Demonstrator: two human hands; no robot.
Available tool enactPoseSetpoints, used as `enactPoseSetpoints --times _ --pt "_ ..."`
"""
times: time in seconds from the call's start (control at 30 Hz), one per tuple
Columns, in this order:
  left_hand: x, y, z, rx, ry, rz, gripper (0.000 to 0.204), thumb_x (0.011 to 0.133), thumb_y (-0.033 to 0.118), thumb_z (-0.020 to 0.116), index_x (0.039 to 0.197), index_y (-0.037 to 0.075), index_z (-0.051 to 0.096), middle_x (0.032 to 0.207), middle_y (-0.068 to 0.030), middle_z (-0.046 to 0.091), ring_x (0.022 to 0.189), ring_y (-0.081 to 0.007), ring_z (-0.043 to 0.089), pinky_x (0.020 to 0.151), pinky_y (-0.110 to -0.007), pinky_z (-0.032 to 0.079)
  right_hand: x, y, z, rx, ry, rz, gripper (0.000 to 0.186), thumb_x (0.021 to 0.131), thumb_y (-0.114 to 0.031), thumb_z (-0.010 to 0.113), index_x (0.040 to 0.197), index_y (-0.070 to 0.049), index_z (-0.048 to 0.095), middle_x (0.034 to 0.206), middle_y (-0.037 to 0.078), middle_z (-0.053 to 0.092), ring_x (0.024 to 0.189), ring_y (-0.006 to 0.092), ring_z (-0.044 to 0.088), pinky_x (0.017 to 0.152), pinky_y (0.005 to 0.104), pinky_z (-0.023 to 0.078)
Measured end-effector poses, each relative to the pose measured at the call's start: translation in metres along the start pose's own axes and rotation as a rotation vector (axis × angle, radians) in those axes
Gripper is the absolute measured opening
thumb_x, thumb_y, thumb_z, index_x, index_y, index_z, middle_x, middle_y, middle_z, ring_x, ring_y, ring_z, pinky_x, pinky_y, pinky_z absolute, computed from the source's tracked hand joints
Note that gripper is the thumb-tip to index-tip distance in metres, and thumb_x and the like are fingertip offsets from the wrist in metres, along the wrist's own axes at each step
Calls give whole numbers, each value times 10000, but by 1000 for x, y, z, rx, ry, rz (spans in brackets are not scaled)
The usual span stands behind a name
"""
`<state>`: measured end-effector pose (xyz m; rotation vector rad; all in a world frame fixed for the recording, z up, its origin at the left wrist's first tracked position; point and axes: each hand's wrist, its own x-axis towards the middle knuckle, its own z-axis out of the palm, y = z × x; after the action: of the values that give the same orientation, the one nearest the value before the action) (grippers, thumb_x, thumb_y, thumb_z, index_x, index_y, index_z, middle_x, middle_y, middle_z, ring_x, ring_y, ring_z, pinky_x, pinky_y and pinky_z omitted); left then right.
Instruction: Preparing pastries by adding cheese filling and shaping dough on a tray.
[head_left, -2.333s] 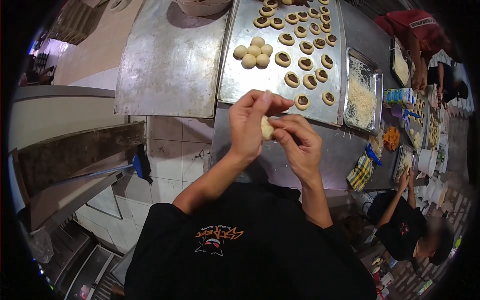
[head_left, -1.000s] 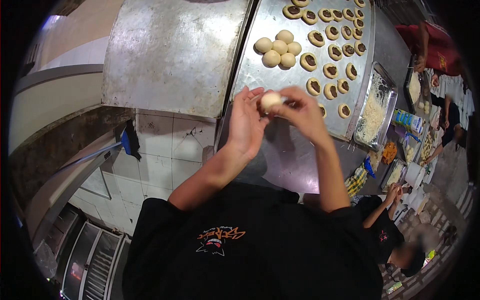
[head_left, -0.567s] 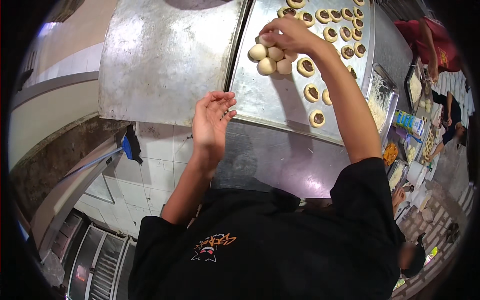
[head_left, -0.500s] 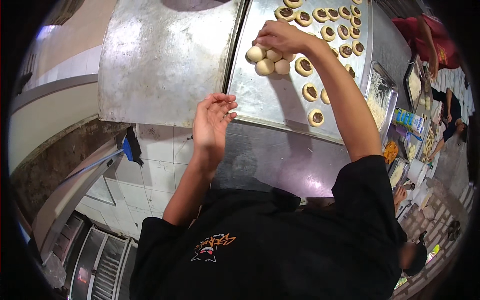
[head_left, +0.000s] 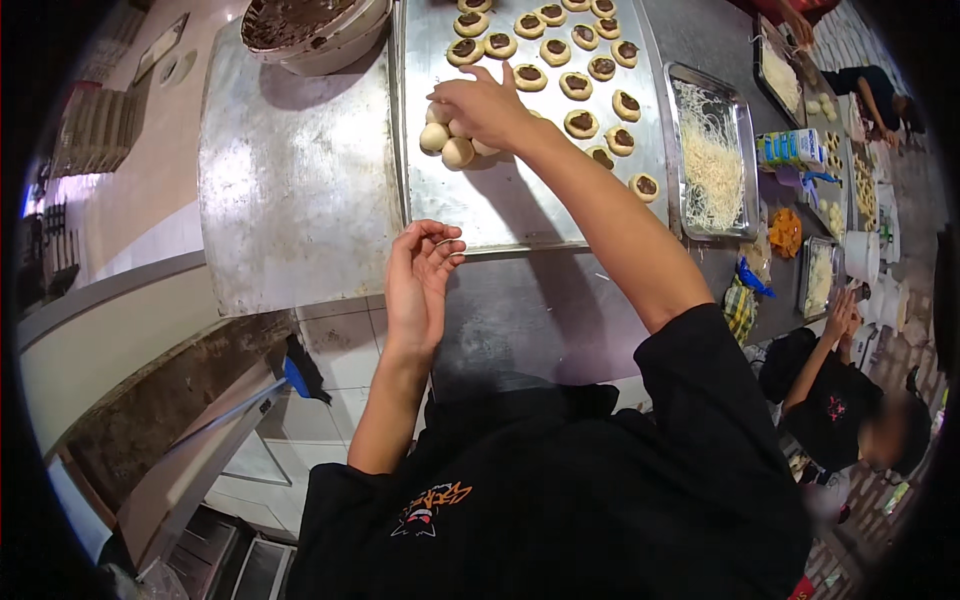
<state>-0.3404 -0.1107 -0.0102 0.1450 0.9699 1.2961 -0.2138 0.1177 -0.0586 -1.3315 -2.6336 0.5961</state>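
Observation:
My right hand (head_left: 480,105) reaches over a cluster of round, pale dough balls (head_left: 457,150) on the left part of a metal tray (head_left: 525,215), its fingers spread and resting on or just above them, partly hiding them. Several dough rounds with dark brown filling (head_left: 575,85) cover the rest of the tray. Below the tray's near left corner my left hand (head_left: 420,275) is raised palm up, loosely curled, its fingers apart and nothing in it.
A bare metal sheet (head_left: 290,190) carries a bowl of dark filling (head_left: 315,30). At right are a pan of pale shreds (head_left: 710,160), a carton (head_left: 790,150) and cloth (head_left: 740,305). A co-worker (head_left: 820,400) works at lower right; others work farther back. A blue broom (head_left: 295,375) is lower left.
Both hands earlier worked a dough ball together. They parted; my right hand moved up to the cluster and has since spread its fingers. The view shifted, bringing the whole bowl in.

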Motion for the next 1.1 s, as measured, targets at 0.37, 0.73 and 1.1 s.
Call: enactPoseSetpoints --times 0.37,0.73,1.1 --pt "-46 -9 -15 3 56 9 288 1025 293 441 1055 37 571 1008 -103 640 904 -184 602 846 -312 483 21 -40 -12 -298 -285 87 409 984 -474 498 1245 -207 666 1286 76 616 1308 330 434 1123 722 127" --pt "-45 -11 -42 -82 101 15 252 1020 265 466 1049 46 588 1005 -96 648 894 -182 615 821 -313 497 -267 92 -2 75 776 754 213 886 -169 659 1035 -28 717 918 134 695 824 322 667 771 409 513" --pt "-23 -62 60 130 -109 -46 256 1006 264 501 1055 35 604 999 -98 663 950 -214 647 868 -325 507 -272 128 -9 746 529 901 213 963 -181 624 1112 -36 666 798 51 650 625 187 638 541 346 518"
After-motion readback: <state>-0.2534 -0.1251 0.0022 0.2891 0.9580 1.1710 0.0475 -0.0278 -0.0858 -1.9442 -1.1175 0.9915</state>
